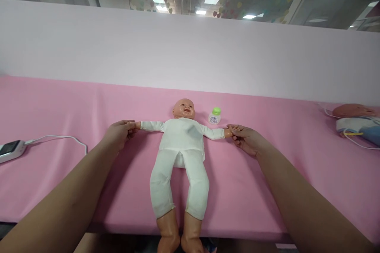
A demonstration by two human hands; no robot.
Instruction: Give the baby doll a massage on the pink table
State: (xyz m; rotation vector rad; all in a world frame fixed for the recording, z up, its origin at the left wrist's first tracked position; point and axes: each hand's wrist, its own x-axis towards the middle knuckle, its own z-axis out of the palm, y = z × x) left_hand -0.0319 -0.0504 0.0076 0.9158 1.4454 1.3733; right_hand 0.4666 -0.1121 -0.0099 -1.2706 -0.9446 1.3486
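At the left edge, a white device (12, 151) has a cable (63, 137) which the left forearm (80, 189) might catch. Left of centre, the left hand (120, 132) pinches one small hand (137, 125) of the doll (181, 136), lying face-up at centre; uneven pulling could twist it. Right of centre, the bottle (214, 117) may be knocked by the right hand (247, 139), gripping the other small hand (228, 133).
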